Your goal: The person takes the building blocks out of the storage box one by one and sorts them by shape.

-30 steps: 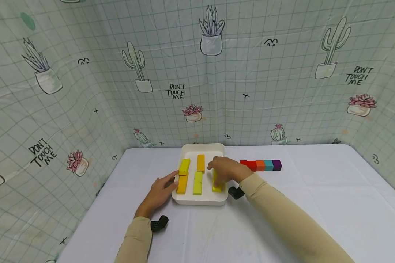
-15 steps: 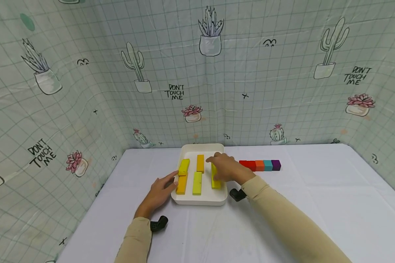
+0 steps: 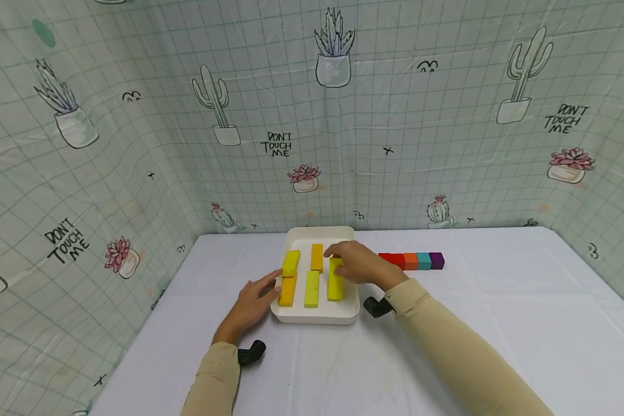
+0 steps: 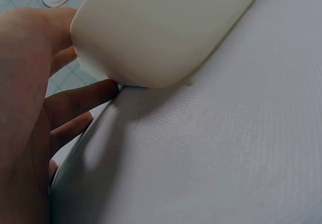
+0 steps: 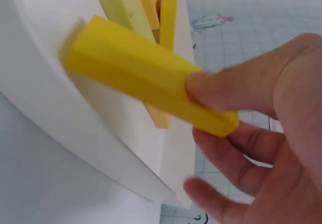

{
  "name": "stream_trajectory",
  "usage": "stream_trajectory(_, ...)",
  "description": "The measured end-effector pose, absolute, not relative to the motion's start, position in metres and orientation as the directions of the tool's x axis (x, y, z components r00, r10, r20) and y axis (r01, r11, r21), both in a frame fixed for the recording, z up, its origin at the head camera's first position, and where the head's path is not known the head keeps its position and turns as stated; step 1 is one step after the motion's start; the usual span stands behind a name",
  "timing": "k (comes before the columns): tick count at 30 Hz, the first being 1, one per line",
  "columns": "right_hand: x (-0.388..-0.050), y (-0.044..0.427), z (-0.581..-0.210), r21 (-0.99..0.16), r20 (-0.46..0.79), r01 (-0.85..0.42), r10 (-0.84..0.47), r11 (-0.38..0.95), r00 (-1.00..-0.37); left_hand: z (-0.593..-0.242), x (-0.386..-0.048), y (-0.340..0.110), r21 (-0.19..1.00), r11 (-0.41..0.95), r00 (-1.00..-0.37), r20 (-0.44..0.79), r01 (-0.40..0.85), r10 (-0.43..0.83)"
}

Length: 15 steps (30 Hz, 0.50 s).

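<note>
A white tray (image 3: pixel 317 315) stands on the table. My left hand (image 3: pixel 248 307) holds its left edge, the thumb at the rim and a fingertip low against the outer wall (image 4: pixel 151 38). My right hand (image 3: pixel 361 263) pinches the far end of a bright yellow block (image 3: pixel 335 283) between thumb and fingers, over the tray's right side. In the right wrist view this yellow block (image 5: pixel 131 70) is tilted across the others. Left in the tray lie a yellow block (image 3: pixel 291 262) and an orange block (image 3: pixel 287 290). In the middle are another orange block (image 3: pixel 317 257) and a lime block (image 3: pixel 311 289).
To the right of the tray stands a row of small cubes: red (image 3: pixel 397 261), orange (image 3: pixel 410 262), teal (image 3: pixel 423 261) and purple (image 3: pixel 437 260). The white tablecloth (image 3: pixel 499 300) reaches a grid-patterned cloth backdrop (image 3: pixel 385 190) behind and at both sides.
My right hand has drawn the yellow block left and slightly away, from near the tray's right wall toward the middle column. The left hand and the other blocks stay put.
</note>
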State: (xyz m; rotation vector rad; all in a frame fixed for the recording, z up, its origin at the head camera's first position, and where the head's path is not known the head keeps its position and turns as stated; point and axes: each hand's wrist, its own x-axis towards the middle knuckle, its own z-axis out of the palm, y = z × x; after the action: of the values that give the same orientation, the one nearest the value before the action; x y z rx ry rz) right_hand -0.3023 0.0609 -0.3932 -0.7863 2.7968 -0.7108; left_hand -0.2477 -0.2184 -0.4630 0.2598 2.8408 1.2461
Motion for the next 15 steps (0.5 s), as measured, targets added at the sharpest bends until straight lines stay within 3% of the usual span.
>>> stream_trajectory(9,-0.2983,0.0638,-0.3980,-0.641,0.046,-0.440,-0.540,0.629,-0.840,-0.4625,-0.2478,-0.2193,0.740,0.657,-0.984,0.044,0.147,0.170)
stream_trajectory(15,-0.2970,0.0667,-0.4022,-0.730,0.062,-0.374,-0.489,0.573,-0.870,-0.4630,-0.2480,-0.2200,0.742,0.653,-0.983,0.049,0.153,0.175)
